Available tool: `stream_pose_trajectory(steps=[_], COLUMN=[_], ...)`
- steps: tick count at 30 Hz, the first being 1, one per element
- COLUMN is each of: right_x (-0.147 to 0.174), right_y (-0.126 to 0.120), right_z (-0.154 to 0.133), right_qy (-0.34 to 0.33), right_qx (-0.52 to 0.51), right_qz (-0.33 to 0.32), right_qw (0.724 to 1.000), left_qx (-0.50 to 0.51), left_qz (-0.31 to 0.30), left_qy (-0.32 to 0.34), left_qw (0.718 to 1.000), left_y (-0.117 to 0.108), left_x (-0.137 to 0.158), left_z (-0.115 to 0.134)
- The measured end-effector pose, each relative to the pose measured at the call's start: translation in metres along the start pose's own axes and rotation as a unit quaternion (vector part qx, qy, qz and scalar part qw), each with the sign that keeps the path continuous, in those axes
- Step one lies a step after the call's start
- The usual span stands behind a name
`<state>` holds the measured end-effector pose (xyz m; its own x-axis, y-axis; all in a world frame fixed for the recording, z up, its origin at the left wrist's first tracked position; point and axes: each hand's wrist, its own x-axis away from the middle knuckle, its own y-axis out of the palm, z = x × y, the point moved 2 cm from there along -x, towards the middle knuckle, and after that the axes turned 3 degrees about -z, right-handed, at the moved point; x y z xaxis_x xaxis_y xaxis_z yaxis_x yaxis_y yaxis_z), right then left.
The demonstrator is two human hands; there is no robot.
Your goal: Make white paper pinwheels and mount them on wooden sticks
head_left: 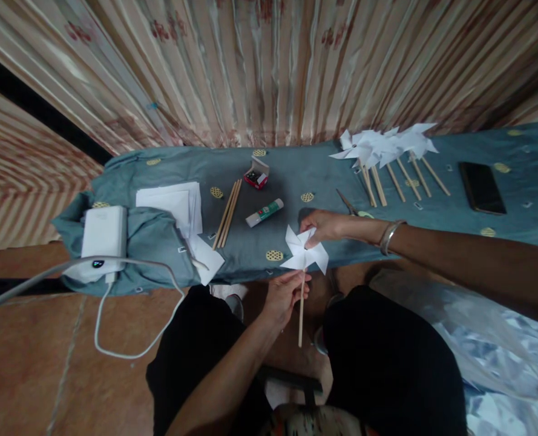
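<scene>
A white paper pinwheel (301, 259) on a wooden stick (301, 321) is between my two hands, at the near edge of the cloth-covered table. My left hand (283, 298) is closed around the stick just below the paper blades. From above, my right hand (319, 227) pinches the pinwheel near its centre, with the thumb on the paper; the fingers behind it are partly hidden. Close beyond my right hand lie scissors (348, 203), partly covered. A glue stick (265, 212) and a small open red box of dark pins (256, 175) lie further left.
Finished pinwheels (387, 147) lie in a row at the back right, beside a black phone (482, 188). Loose wooden sticks (227, 215) and white paper sheets (173, 203) lie left. A white power bank (104, 233) trails a cable (137, 356). A plastic bag (500, 351) stands lower right.
</scene>
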<state>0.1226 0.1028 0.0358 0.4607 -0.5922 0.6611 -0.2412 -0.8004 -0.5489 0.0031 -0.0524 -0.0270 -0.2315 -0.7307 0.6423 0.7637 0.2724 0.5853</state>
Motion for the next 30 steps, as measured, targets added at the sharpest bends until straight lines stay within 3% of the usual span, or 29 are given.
stream_pose_trajectory(steps=[15, 25, 30], right_x=[0.0002, 0.0059, 0.0068], right_y=[0.0001, 0.0035, 0.0], right_z=[-0.0032, 0.0011, 0.0015], right_qy=[0.039, -0.001, -0.018], right_qx=[0.05, -0.008, 0.025], right_qz=[0.014, 0.027, 0.019], right_qw=[0.998, 1.0, 0.999], left_qx=[0.01, 0.018, 0.018], left_qz=[-0.016, -0.003, 0.0], left_qy=[0.007, 0.005, 0.009], left_qw=[1.0, 1.0, 1.0], left_y=[-0.0005, -0.0012, -0.0019], left_x=[-0.0021, -0.0002, 0.0012], left_z=[-0.0027, -0.0024, -0.0002])
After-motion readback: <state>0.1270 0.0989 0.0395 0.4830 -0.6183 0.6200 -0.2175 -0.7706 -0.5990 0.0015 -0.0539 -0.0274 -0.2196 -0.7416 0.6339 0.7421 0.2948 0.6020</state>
